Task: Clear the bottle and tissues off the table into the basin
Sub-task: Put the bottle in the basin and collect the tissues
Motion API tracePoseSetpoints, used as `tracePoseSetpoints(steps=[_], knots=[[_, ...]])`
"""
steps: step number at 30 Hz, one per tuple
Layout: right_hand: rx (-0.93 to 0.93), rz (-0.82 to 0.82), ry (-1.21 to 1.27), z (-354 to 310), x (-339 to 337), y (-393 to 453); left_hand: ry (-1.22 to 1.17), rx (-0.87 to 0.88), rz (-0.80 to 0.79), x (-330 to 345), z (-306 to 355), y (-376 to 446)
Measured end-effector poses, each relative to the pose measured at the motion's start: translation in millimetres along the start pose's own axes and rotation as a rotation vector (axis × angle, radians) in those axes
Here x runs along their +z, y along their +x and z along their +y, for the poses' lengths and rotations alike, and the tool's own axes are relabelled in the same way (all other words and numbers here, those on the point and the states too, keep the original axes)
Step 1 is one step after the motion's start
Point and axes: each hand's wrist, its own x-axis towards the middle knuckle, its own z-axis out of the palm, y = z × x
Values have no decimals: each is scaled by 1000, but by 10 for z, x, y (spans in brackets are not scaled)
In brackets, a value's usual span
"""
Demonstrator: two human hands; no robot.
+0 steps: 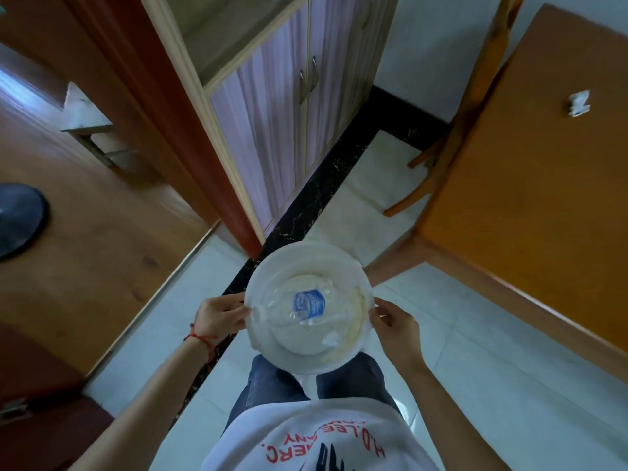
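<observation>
I carry a round white basin [272,266] in front of my body, above the tiled floor. My left hand [217,316] grips its left rim and my right hand [396,326] grips its right rim. A crushed clear plastic bottle [299,305] with a blue label lies inside the basin. A small crumpled white tissue [330,340] lies beside it near the basin's bottom. Another crumpled white tissue [578,103] rests on the orange wooden table [530,185] at the right.
A cabinet with pale striped doors [289,107] stands ahead, next to a red-brown door frame [163,107]. A wooden chair [438,154] is pushed against the table's left side. A dark round base [18,219] sits on the wooden floor at left.
</observation>
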Motion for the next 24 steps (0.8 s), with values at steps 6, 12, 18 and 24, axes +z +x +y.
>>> tracePoseSetpoints(steps=[6, 12, 18, 24], knots=[[-2, 87, 34, -271, 7, 277, 38, 21, -68, -8, 430, 463], [5, 149, 68, -539, -24, 780, 64, 35, -79, 110, 911, 1039], [-36, 154, 72, -842, -159, 1387, 140, 75, -157, 240, 1544, 1522], [-6, 207, 93, -1129, -402, 1846, 218, 148, -140, 461, 2081, 1915]])
